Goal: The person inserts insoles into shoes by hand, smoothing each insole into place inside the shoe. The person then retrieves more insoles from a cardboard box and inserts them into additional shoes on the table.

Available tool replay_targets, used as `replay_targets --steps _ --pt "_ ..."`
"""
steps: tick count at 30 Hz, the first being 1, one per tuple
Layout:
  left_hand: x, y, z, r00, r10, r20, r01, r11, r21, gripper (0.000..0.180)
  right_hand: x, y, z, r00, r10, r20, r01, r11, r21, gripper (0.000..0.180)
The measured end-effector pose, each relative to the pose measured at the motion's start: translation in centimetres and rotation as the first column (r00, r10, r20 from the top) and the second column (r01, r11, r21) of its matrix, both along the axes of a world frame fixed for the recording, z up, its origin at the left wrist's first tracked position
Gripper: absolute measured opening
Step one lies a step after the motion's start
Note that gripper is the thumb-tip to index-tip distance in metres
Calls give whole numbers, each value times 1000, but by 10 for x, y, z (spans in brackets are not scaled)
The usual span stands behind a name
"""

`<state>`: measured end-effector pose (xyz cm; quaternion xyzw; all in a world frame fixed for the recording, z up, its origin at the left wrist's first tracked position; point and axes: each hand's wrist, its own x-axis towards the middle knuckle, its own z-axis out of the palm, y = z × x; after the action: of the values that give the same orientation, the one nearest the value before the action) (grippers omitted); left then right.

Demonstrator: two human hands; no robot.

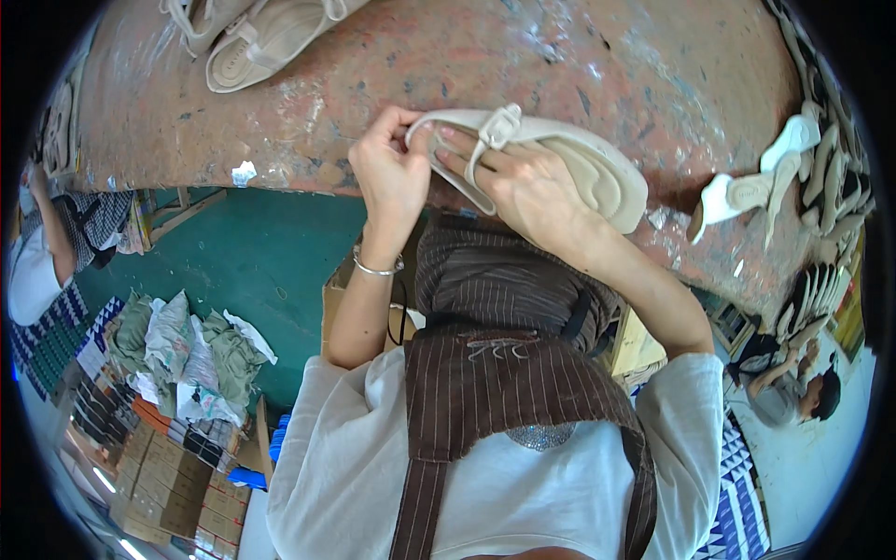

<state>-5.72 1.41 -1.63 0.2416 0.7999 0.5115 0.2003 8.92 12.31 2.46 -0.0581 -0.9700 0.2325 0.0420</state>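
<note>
A beige sandal (597,173) with a strap and a buckle-like ornament (501,127) is held at the near edge of the worktable. My left hand (387,168) is closed on the sandal's left end, thumb and fingers pinching its rim. Across the insole lies my right hand (537,191), its fingers reaching under the strap toward that same end and gripping the shoe. The right fingertips are partly covered by the strap. At the table's upper left rests another beige sandal (257,61), beside a further one cut off by the view's edge.
The worn brown worktable (373,61) curves around in front of me. White and beige shoe parts (747,191) lie at its right, with several dark-lined shoes beyond. Bundled sacks (196,355) and stacked cartons (168,481) stand lower left. Other people are at far left and right.
</note>
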Motion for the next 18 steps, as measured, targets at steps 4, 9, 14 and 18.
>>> replay_targets --steps 4,9,14,18 --pt "0 0 6 999 -14 -45 11 997 -71 3 20 -3 14 986 -169 -11 166 948 271 32" --pt "8 -7 13 976 -140 -166 107 976 -190 7 40 18 10 978 -203 -49 209 960 188 28" --pt "85 -13 38 878 -451 -159 344 826 -447 15 52 74 20 531 -771 -353 844 520 133 47" --pt "129 -9 51 744 -449 -494 379 894 -240 22 60 70 62 631 -776 4 645 521 -558 45"
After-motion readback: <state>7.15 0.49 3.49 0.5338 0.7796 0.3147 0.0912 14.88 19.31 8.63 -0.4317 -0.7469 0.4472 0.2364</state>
